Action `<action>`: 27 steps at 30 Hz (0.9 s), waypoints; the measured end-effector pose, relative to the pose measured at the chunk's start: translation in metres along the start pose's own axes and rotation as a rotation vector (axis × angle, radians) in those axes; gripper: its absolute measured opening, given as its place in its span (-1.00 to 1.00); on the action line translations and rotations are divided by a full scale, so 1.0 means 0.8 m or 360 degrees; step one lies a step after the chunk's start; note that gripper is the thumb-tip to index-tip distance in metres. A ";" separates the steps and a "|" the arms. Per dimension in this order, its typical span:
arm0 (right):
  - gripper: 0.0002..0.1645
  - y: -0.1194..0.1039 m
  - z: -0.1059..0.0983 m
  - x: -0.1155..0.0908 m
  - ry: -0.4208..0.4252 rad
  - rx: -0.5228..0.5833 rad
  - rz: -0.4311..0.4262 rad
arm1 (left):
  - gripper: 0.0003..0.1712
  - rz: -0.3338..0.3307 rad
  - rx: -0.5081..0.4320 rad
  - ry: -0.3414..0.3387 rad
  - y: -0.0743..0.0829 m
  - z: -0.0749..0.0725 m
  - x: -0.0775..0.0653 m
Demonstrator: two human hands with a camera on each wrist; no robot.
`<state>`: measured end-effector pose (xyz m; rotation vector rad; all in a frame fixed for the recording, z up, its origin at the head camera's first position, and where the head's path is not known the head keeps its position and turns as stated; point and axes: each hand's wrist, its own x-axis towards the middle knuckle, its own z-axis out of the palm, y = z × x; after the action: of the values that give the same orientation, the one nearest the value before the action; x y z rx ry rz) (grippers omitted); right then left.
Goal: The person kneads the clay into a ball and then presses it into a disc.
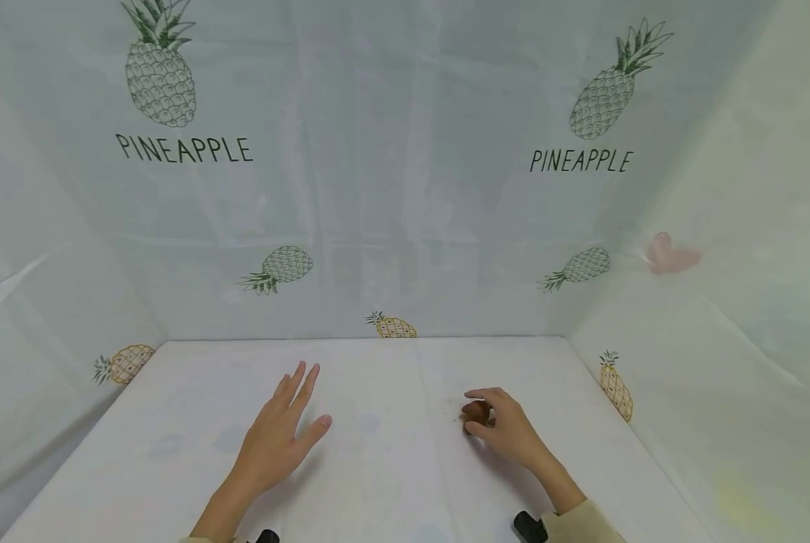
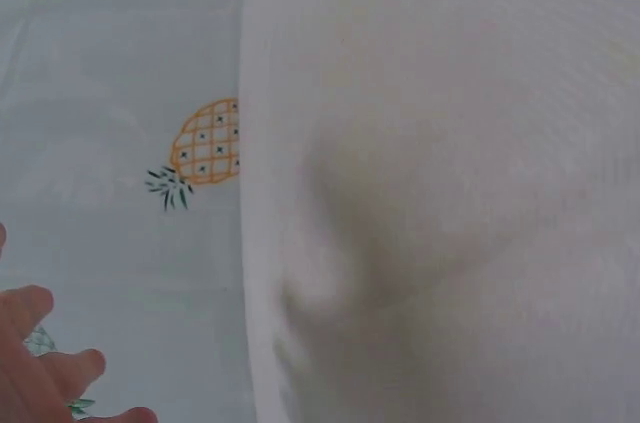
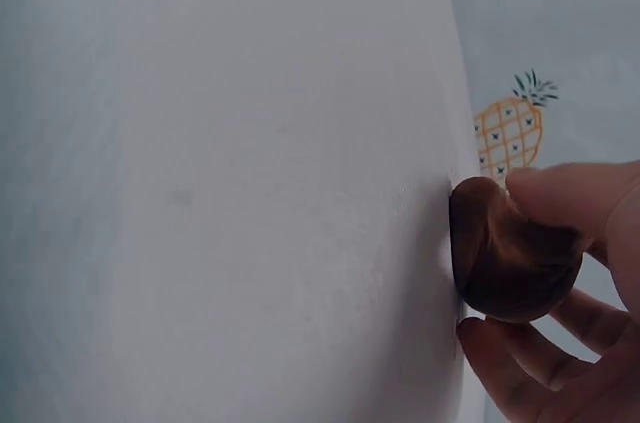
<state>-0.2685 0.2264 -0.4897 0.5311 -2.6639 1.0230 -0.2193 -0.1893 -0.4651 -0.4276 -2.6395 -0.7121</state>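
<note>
Backing the white table (image 1: 391, 467) and brown object (image 3: 510, 273), pineapple-printed sheeting (image 1: 391, 188)

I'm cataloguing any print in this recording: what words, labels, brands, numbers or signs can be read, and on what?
"PINEAPPLE": on the back sheet, below the upper-left pineapple drawing.
"PINEAPPLE": on the same sheet, below the upper-right pineapple drawing.
No other lettering is readable, including on the brown object in the right hand.
</note>
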 end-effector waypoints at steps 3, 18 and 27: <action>-0.54 -0.002 0.003 0.002 0.0003 -0.0016 0.0048 | -0.06 -0.0037 -0.0075 -0.0037 0.004 0.006 0.002; -0.61 -0.018 0.007 0.003 0.0102 -0.0112 0.0037 | -0.13 -0.0245 -0.0669 -0.0120 0.022 0.024 0.024; -0.59 -0.029 0.005 0.006 0.0233 -0.0136 -0.0153 | -0.19 -0.0342 -0.0948 -0.0095 0.030 0.034 0.037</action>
<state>-0.2633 0.2066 -0.4770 0.5393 -2.5147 0.8813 -0.2437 -0.1497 -0.4646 -0.3206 -2.5085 -1.5870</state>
